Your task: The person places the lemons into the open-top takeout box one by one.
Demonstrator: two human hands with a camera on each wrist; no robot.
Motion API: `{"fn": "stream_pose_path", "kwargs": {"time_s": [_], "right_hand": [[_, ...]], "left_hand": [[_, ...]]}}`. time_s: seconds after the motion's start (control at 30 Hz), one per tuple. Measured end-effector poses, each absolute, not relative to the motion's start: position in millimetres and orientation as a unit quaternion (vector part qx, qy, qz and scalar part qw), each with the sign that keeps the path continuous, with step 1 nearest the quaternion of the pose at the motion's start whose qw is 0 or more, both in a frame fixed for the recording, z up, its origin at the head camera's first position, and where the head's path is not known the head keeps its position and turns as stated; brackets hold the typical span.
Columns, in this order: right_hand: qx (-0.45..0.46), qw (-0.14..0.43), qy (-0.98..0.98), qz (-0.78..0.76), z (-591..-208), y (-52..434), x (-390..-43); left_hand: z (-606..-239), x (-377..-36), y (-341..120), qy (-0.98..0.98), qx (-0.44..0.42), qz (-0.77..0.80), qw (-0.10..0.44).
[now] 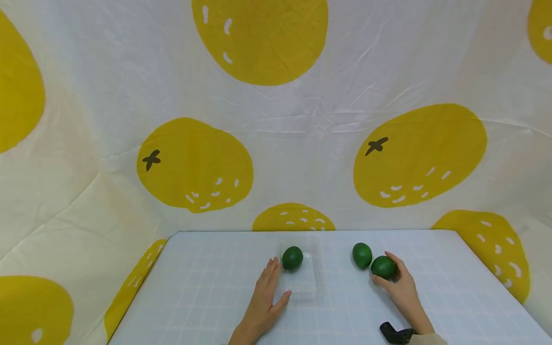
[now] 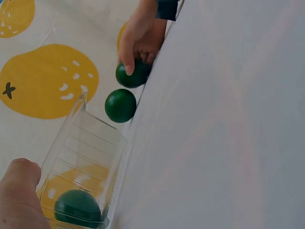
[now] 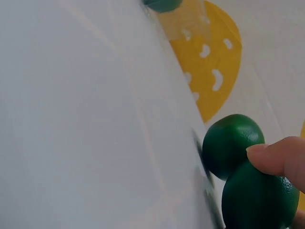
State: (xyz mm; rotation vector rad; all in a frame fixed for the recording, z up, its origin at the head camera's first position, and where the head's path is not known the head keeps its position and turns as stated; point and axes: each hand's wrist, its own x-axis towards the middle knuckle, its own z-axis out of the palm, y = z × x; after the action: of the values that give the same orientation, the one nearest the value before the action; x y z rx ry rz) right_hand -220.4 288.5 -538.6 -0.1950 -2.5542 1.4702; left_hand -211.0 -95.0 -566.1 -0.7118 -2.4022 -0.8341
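Lying flat at lower centre, the left hand [image 1: 263,297] is steadying a flimsy clear tray [image 1: 307,286]. Right of centre, the right hand [image 1: 398,282] is curling round a green lime [image 1: 383,267], likely smooth, firm, light; best cupped around its middle.

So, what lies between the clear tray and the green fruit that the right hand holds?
One more green fruit lies there on the table, between the clear tray and the held fruit; the head view shows it.

My head camera is looking forward and down over the table [image 1: 207,297] from some way back, taking in both my hands. My left wrist camera is skimming low along the table toward the clear tray [image 2: 90,157], close up. My right wrist camera is hugging the table too; all three views are sharing that tray.
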Motion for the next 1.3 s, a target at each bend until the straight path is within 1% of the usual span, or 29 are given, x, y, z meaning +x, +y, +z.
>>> {"fn": "stream_pose_path", "kwargs": {"time_s": [0.17,0.27,0.47,0.67,0.8,1.1,1.3], "right_hand": [[-0.052,0.065,-0.872,0.483,-524.8,296.4,-219.2],[-0.047,0.058,-0.879,0.47,-515.6,300.4,-217.6],[-0.046,0.058,-0.876,0.476,-497.4,299.3,-216.4],[-0.022,0.073,-0.869,0.49,-488.0,291.1,-220.4],[-0.002,0.085,-0.859,0.504,-483.6,281.9,-225.6],[0.026,0.083,-0.83,0.551,-465.1,247.0,-237.6],[0.049,0.092,-0.819,0.565,-462.0,220.1,-246.5]], "left_hand": [[-564.5,-210.9,-95.9,-0.881,-0.26,-0.315,0.237],[-564.0,-210.9,-95.9,-0.882,-0.259,-0.313,0.238],[-564.5,-210.9,-95.4,-0.881,-0.261,-0.309,0.245],[-565.5,-211.3,-96.0,-0.881,-0.259,-0.315,0.238],[-566.1,-211.2,-96.6,-0.882,-0.259,-0.317,0.234],[-565.8,-209.9,-96.5,-0.881,-0.262,-0.312,0.24],[-564.5,-209.5,-96.3,-0.88,-0.263,-0.314,0.241]]}}
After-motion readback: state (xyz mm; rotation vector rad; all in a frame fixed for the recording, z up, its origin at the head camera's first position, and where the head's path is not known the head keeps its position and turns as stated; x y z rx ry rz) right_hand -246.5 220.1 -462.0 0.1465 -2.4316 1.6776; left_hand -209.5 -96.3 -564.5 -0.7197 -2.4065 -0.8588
